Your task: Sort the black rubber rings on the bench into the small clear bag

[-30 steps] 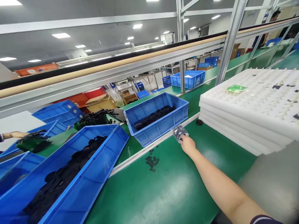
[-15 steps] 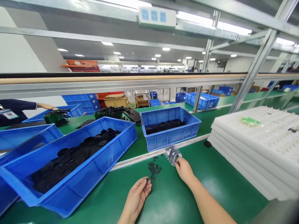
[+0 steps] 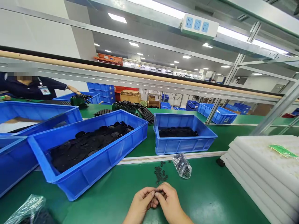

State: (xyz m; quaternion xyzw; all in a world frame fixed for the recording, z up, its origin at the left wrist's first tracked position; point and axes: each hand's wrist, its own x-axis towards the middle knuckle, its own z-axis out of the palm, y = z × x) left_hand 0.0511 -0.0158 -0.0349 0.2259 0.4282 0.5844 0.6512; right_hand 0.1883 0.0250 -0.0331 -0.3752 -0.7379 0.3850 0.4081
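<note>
Seen from the person's own eyes, the left hand (image 3: 140,202) and the right hand (image 3: 169,200) meet low in the view over a green surface (image 3: 205,199). Both are closed narrow, fingers curled toward each other, holding small dark parts (image 3: 161,195) between them; the fingers hide how many there are.

Just above the hands lies a loose pile of small black rings (image 3: 160,174). Just right of the pile, a clear plastic bag (image 3: 182,166) of similar dark pieces lies on the surface. Behind the pile stands a blue crate (image 3: 184,147) holding dark parts, and to the pile's left a longer blue crate (image 3: 93,166) is heaped with flat black discs with central holes. Well right of the pile rises a stack of white foam trays (image 3: 257,169), with a green circuit board (image 3: 282,151) on top. Far left of the pile, beyond the crates, a co-worker (image 3: 30,87) in a dark shirt with a badge reaches toward another blue crate.

The rings look small and loose, so a fumbled pinch could scatter them, and a knock to the bag could spill its contents into the pile.
</note>
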